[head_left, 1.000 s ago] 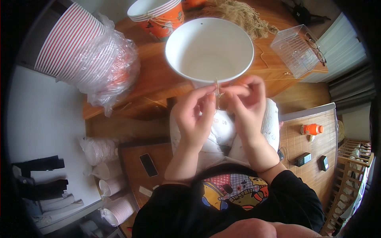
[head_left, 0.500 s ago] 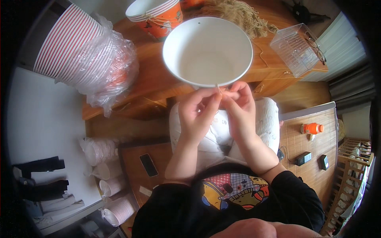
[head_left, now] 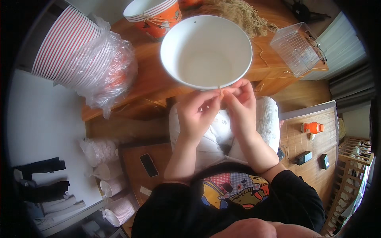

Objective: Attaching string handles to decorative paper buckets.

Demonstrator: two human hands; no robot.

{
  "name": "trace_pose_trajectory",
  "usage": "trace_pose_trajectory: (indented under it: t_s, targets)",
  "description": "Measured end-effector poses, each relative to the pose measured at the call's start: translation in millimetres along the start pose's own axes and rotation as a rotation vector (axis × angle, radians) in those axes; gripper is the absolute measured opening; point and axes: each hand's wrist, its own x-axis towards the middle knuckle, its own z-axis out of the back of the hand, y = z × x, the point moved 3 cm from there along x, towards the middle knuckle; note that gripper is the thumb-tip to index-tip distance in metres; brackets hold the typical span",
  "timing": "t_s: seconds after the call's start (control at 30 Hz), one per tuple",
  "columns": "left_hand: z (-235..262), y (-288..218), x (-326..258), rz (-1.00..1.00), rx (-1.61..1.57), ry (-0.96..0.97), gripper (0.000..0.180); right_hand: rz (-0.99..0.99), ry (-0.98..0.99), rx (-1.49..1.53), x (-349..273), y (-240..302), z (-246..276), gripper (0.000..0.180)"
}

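A big paper bucket, white inside, stands with its mouth toward me at the desk's near edge. A small dark hole shows in its far wall. At the near rim, my left hand pinches a thin beige cord between thumb and forefinger. Pressed against the same spot, my right hand is also closed on the cord, its fingers at the bucket's outer side. The cord passes up over the rim; its lower part is hidden by my fingers.
Behind the bucket stand nested orange buckets with cords and a heap of beige cords. Stacked buckets in clear plastic lean at the left. A clear box and glasses sit right on the wooden desk. A phone lies lower left.
The bucket has tilted slightly and shifted a little left. Both hands stay at its near rim, with the fingers drawn slightly closer around the cord.
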Motion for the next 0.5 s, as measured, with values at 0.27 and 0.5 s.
trace_pose_trajectory:
  t_s: [0.27,0.5]
  targets:
    - [3.8,-1.6,2.7,-0.082,0.045,0.009,0.012,-0.019,0.024,-0.008,-0.4,-0.2,1.5,0.023]
    - [4.0,-5.4,5.9,-0.054,0.002,0.058,0.012,-0.016,0.021,-0.033,-3.2,2.7,0.9,0.024]
